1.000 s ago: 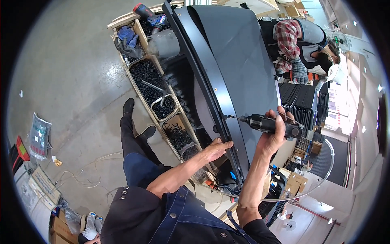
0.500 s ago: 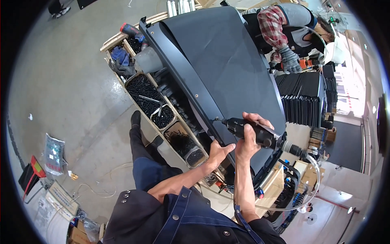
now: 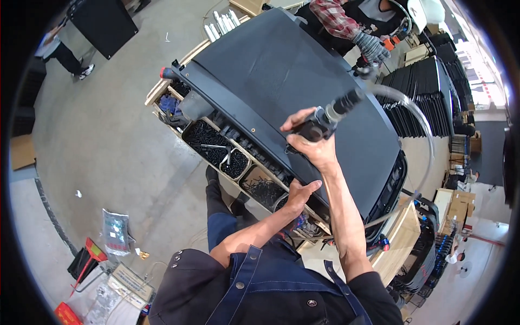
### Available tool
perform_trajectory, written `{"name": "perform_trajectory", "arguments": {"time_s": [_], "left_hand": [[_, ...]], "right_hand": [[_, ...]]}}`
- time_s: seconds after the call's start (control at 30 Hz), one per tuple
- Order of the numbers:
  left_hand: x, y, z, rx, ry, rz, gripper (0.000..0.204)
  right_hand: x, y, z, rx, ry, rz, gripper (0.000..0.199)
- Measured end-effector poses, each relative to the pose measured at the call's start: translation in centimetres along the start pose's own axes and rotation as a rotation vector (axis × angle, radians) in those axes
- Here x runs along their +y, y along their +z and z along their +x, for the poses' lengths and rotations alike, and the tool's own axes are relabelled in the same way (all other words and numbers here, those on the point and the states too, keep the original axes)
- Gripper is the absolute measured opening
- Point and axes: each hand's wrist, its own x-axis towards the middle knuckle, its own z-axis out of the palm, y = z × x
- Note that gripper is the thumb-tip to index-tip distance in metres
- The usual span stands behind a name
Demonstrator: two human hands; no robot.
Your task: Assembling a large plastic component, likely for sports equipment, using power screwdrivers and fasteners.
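Observation:
A large dark grey panel [image 3: 265, 70] with a raised rim lies on the workbench in front of me. My right hand [image 3: 319, 153] is wrapped around a black air screwdriver [image 3: 316, 129], held upright over the panel's near rim; its bit is hidden behind my hand. From the tool's upper end a clear air hose [image 3: 422, 116] loops off to the right. My left hand [image 3: 300, 196] grips the panel's near edge, thumb on top and the other fingers mostly hidden. One brass-coloured hole or fastener [image 3: 253, 130] shows on the rim.
Along the bench's near side sit bins of black screws [image 3: 205, 142], small black parts [image 3: 234, 163] and more screws [image 3: 264, 190]. Across the panel a co-worker's gloved hand [image 3: 371, 47] holds an orange-and-black power tool [image 3: 391, 43]. Stacked black panels [image 3: 420, 97] stand at right.
My right hand has swung the screwdriver from a slanted to an upright pose, farther along the rim to the left. My left hand stays on the edge. The view has shifted.

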Motion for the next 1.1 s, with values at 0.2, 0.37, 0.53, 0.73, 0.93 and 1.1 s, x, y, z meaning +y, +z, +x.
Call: {"name": "perform_trajectory", "arguments": {"time_s": [0.2,0.37,0.53,0.73,0.93,1.1], "left_hand": [[1.2,-0.6,0.3,-0.135,-0.043,-0.006,0.035],[3.4,-3.4,-0.3,-0.246,-0.275,0.403,0.038],[13.1,-11.7,1.8,0.056,-0.212,0.325,0.092],[27.0,-14.9,8.9,0.219,0.165,-0.080,0.079],[27.3,-16.8,9.5,0.137,0.075,0.006,0.064],[28.6,-18.1,9.8,0.087,0.002,0.073,0.066]], "right_hand": [[0.3,0.2,-1.8,0.201,-0.153,0.055,0.046],[-0.3,2.1,-2.9,0.295,-0.139,0.076,0.044],[-0.9,2.3,-3.9,0.403,-0.169,0.024,0.045],[-0.2,4.6,-4.6,0.401,-0.248,-0.033,0.046],[-0.4,5.6,-5.5,0.475,-0.241,-0.149,0.044],[-1.2,6.6,-5.5,0.632,-0.066,-0.220,0.064]]}}
